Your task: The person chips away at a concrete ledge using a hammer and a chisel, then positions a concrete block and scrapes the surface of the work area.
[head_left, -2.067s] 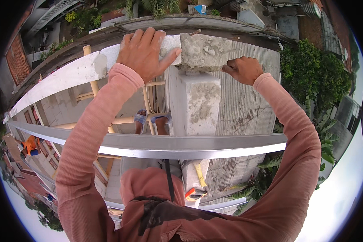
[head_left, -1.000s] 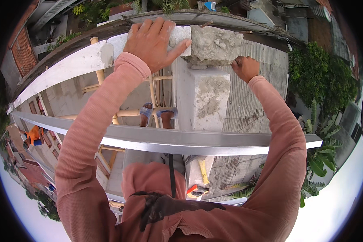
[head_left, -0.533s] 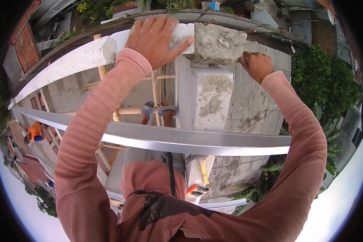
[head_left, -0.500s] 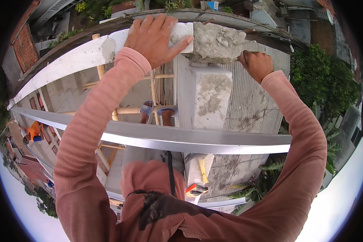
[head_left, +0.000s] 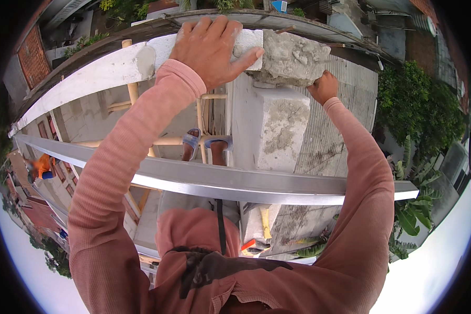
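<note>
My left hand [head_left: 209,49] lies on a white lightweight block [head_left: 253,42] on top of the wall, its fingers stretched toward the far edge and the thumb spread to the right. Against the block's right end sits a rough lump of grey mortar [head_left: 295,58]. My right hand [head_left: 325,88] is closed at the lower right corner of this mortar, close against it. Its fingertips are partly hidden, and what they hold, if anything, cannot be made out. Below the mortar stands a white block pillar [head_left: 282,128] with grey smears.
A silvery metal beam [head_left: 235,183] crosses between my arms. Bamboo poles [head_left: 132,86] and sandalled feet [head_left: 192,137] are below. A corrugated roof [head_left: 329,115] lies right. A yellow-handled tool [head_left: 265,222] and an orange-and-black tool [head_left: 255,246] rest nearer. Another person in orange [head_left: 44,166] is far left.
My right hand has come in toward the mortar's lower right corner, and its forearm has swung left, uncovering the beam's right end. The left hand stays on the block; the view has shifted slightly.
</note>
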Motion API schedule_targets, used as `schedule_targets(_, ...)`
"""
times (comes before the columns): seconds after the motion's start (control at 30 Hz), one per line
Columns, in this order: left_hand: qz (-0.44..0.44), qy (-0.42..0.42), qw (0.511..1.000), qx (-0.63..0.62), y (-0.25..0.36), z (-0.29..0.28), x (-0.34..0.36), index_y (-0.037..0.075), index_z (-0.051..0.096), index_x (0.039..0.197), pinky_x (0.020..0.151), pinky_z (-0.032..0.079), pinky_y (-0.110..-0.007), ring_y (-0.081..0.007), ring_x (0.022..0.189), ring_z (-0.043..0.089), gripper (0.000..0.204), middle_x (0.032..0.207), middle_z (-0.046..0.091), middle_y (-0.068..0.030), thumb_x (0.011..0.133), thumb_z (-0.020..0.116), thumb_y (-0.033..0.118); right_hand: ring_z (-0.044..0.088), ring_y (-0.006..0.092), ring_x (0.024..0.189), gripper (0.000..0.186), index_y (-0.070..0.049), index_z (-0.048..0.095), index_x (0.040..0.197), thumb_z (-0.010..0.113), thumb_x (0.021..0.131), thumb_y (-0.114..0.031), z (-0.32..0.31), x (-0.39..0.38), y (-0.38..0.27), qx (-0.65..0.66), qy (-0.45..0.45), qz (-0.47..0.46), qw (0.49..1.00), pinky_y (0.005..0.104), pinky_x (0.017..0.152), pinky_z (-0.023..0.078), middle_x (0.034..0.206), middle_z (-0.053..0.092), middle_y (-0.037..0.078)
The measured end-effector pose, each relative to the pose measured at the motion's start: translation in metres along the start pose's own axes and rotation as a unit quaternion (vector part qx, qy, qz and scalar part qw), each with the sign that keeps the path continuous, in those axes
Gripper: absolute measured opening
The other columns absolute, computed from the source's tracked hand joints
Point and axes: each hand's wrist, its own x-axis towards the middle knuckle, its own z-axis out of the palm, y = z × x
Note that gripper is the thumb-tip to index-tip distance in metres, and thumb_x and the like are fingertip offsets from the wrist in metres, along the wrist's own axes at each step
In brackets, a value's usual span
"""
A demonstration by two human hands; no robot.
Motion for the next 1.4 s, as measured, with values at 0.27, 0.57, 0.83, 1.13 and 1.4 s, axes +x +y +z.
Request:
schedule_targets(0.27, 0.003, -0.006, 1.0, 0.026, -0.001, 0.002, -0.001, 0.003, 0.066, 0.116, 0.088, 0.046, -0.042, -0.0275, 0.098, 0.062, 0.064, 0.107, 0.065, -0.0111, 0.097, 0.049, 0.062, 0.067, 0.0399, 0.074, 0.027, -0.002, 0.066, 0.084, 0.063, 0.089, -0.028, -0.004, -0.002, 0.002, 0.054, -0.046, -0.055, 0.996, 0.0481, 0.069, 0.054, 0.08, 0.069, 0.018)
schedule_targets(0.57, -0.003, -0.03, 0.999, 0.023, 0.001, 0.0, 0.002, 0.004, 0.064, 0.12, 0.09, 0.046, -0.043, -0.0278, 0.104, 0.061, 0.064, 0.111, 0.064, -0.0108, 0.098, 0.048, 0.062, 0.069, 0.0298, 0.066, 0.03, -0.009, 0.062, 0.078, 0.058, 0.098, -0.031, -0.081, -0.016, -0.019, -0.073, -0.039, -0.003, 0.997, 0.0431, 0.058, 0.056, 0.074, 0.069, 0.008)
schedule_targets(0.83, -0.009, -0.013, 1.0, 0.02, 0.005, 0.003, -0.002, 0.004, 0.065, 0.118, 0.091, 0.045, -0.043, -0.027, 0.103, 0.061, 0.062, 0.11, 0.064, -0.0094, 0.098, 0.05, 0.061, 0.07, 0.0294, 0.074, 0.025, -0.009, 0.068, 0.078, 0.068, 0.088, -0.032, -0.071, -0.016, -0.045, -0.094, -0.041, -0.035, 0.994, 0.0431, 0.063, 0.056, 0.084, 0.07, 0.009)
schedule_targets(1.13, 0.001, -0.019, 1.0, -0.006, 0.01, 0.003, 0.004, 0.004, 0.065, 0.115, 0.089, 0.045, -0.042, -0.0258, 0.1, 0.061, 0.06, 0.106, 0.064, -0.009, 0.097, 0.051, 0.06, 0.07, 0.0341, 0.079, 0.026, -0.005, 0.071, 0.082, 0.07, 0.082, -0.031, 0.03, -0.013, 0.03, -0.004, -0.048, -0.014, 0.999, 0.0449, 0.07, 0.056, 0.076, 0.07, 0.013)
schedule_targets(1.4, -0.004, -0.011, 1.0, 0.012, 0.001, 0.003, -0.001, 0.005, 0.065, 0.117, 0.09, 0.045, -0.043, -0.0266, 0.102, 0.06, 0.063, 0.112, 0.065, -0.0102, 0.097, 0.05, 0.062, 0.068, 0.0338, 0.074, 0.022, -0.005, 0.067, 0.085, 0.066, 0.09, -0.026, -0.041, -0.015, -0.018, 0.01, -0.039, -0.026, 0.999, 0.0467, 0.067, 0.055, 0.078, 0.067, 0.013)
